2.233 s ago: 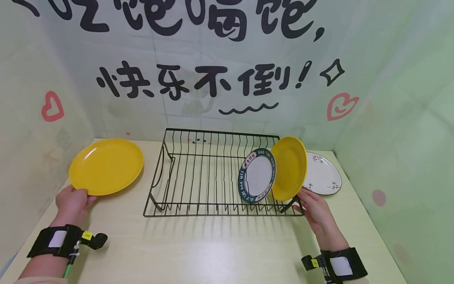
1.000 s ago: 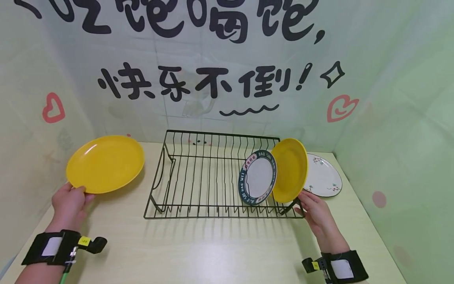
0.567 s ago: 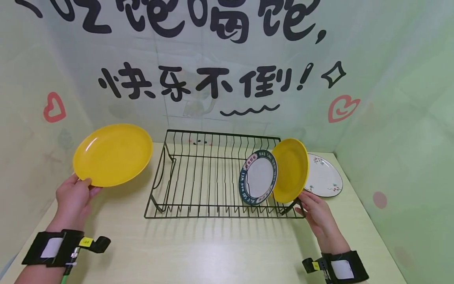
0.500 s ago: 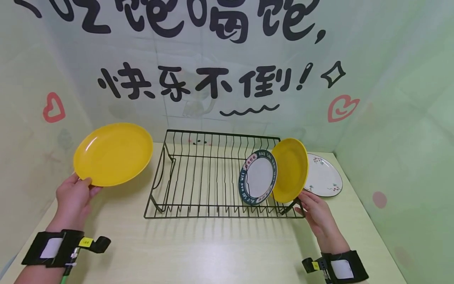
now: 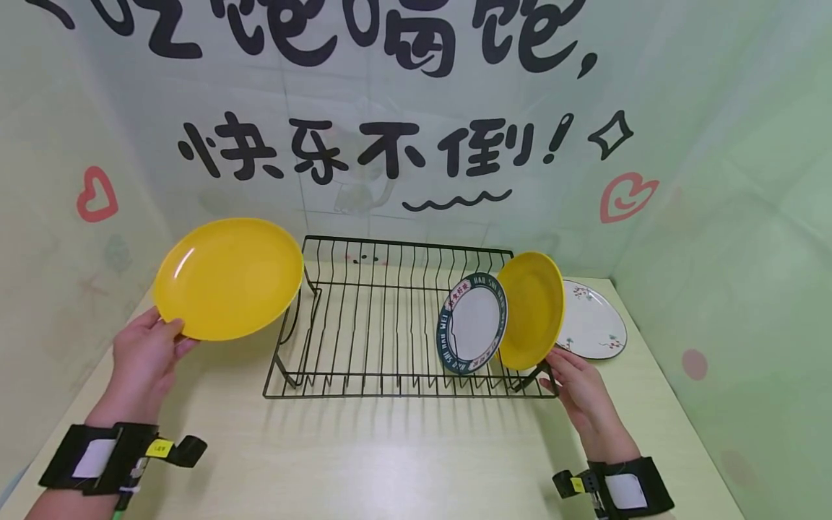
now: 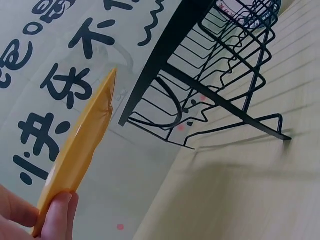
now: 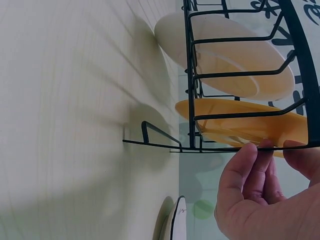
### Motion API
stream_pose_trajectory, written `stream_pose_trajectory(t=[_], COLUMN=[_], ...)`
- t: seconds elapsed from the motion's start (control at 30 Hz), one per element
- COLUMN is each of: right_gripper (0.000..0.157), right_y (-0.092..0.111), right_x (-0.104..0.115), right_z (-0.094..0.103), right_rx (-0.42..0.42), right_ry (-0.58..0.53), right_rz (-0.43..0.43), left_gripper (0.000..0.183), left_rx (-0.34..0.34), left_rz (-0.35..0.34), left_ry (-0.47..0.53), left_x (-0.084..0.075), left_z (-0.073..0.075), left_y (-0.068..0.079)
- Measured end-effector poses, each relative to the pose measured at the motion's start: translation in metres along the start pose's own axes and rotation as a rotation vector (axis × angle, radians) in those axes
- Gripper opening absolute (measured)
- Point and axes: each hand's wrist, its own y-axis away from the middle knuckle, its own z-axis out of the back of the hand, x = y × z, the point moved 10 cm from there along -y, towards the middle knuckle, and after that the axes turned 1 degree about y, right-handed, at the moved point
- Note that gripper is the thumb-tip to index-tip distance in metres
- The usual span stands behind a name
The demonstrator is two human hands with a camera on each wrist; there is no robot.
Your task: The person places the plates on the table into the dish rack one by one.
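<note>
My left hand (image 5: 146,354) pinches the lower-left rim of a large yellow plate (image 5: 230,278), thumb on top and fingers beneath. In the left wrist view this plate (image 6: 80,145) appears edge-on, raised above the table. Its right edge overlaps the left end of a black wire dish rack (image 5: 364,375) in the head view. My right hand (image 5: 578,383) holds the rack's front right corner, fingertips (image 7: 247,152) at the end bar. A second yellow plate (image 5: 533,310) stands in the rack beside that hand. Left of it leans a smaller white plate with a dark patterned rim (image 5: 474,325).
A white plate with small floral decoration (image 5: 591,318) lies flat on the table (image 5: 390,455), right of the rack. Printed fabric walls (image 5: 364,87) enclose the back and both sides. Each wrist wears a black strap (image 5: 97,458) with a small camera.
My left hand has lifted the yellow plate off the table's left side and carried it up and rightward toward the rack. My right hand stays at the rack's corner.
</note>
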Motion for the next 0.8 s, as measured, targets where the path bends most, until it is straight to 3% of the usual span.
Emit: stream_pose_trajectory(t=[0.27, 0.63, 0.8], right_gripper=[0.015, 0.016, 0.012], right_y=[0.0, -0.001, -0.001], right_x=[-0.001, -0.001, -0.001], right_z=[0.0, 0.001, 0.002], right_rx=[-0.005, -0.005, -0.019], right_ry=[0.006, 0.016, 0.032], right_rz=[-0.016, 0.004, -0.003], left_gripper=[0.066, 0.065, 0.063], left_rx=[0.04, 0.09, 0.116], left_rz=[-0.019, -0.04, -0.05], left_ry=[-0.077, -0.135, -0.269], left_x=[-0.003, -0.001, 0.0], left_z=[-0.016, -0.025, -0.035], left_y=[0.005, 0.013, 0.018])
